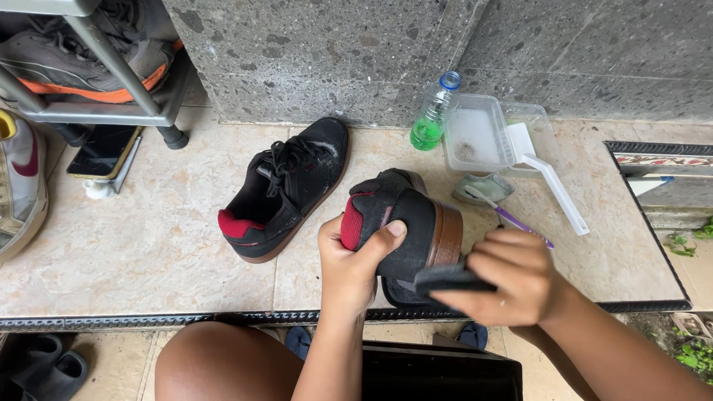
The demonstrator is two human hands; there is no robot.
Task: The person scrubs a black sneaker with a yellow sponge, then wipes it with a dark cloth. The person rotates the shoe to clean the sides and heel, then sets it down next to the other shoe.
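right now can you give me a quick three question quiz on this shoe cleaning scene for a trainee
1. True or false: the left hand holds a black shoe by its heel end.
2. What does the right hand press against that shoe? A) dark cloth B) purple toothbrush C) white scoop
3. Where does the other black shoe lie?

Key: 1 true. 2 A. 3 On the tiled ledge, left of the held shoe, laces up, nobody touching it.

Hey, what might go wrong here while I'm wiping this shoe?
The black shoe is held up by the left hand alone, so hard rubbing with the dark cloth in the right hand might twist it loose. A wide stroke may also knock the purple toothbrush or green bottle.
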